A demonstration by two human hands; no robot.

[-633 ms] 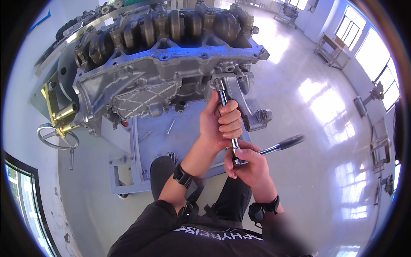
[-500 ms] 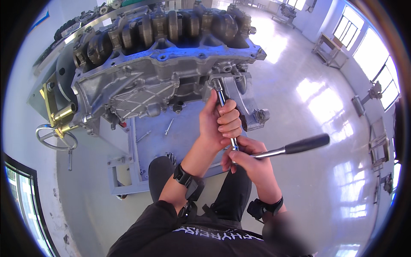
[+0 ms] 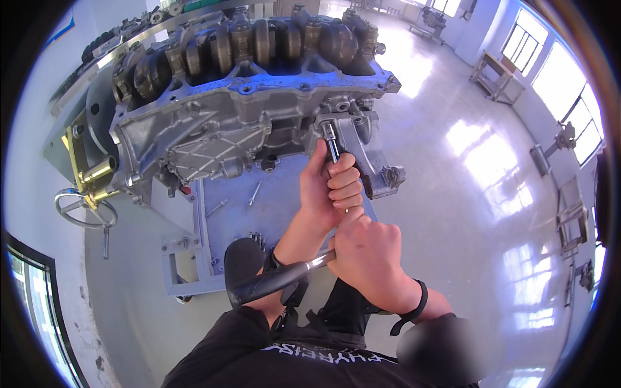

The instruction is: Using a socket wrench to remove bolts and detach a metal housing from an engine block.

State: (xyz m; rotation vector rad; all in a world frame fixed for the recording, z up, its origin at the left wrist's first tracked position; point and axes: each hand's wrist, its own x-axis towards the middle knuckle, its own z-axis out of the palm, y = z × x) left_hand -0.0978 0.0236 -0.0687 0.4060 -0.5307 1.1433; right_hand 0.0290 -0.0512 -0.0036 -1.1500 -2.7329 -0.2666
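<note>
My left hand (image 3: 331,184) is closed around a shiny extension bar (image 3: 333,147), thumb pointing up along it. The bar's far end carries a socket (image 3: 329,131), which meets a grey metal bracket (image 3: 358,152) on the side of an engine block (image 3: 220,110). Just below, my right hand (image 3: 369,255) is wrapped around the head end of a ratchet wrench (image 3: 275,281), hiding the joint with the bar. The wrench's black handle slants down to the left, over my left forearm.
Crankshaft parts (image 3: 259,45) line the block's upper side. Bolts (image 3: 255,193) lie on the blue-grey stand tray (image 3: 236,210) beneath. A handwheel (image 3: 85,208) hangs at the left. Shiny floor (image 3: 466,213) stretches right, toward a workbench (image 3: 498,76) by the windows.
The wrench handle has swung from pointing right to pointing lower left. My right hand has turned over, its back now facing up. The left hand stays on the bar.
</note>
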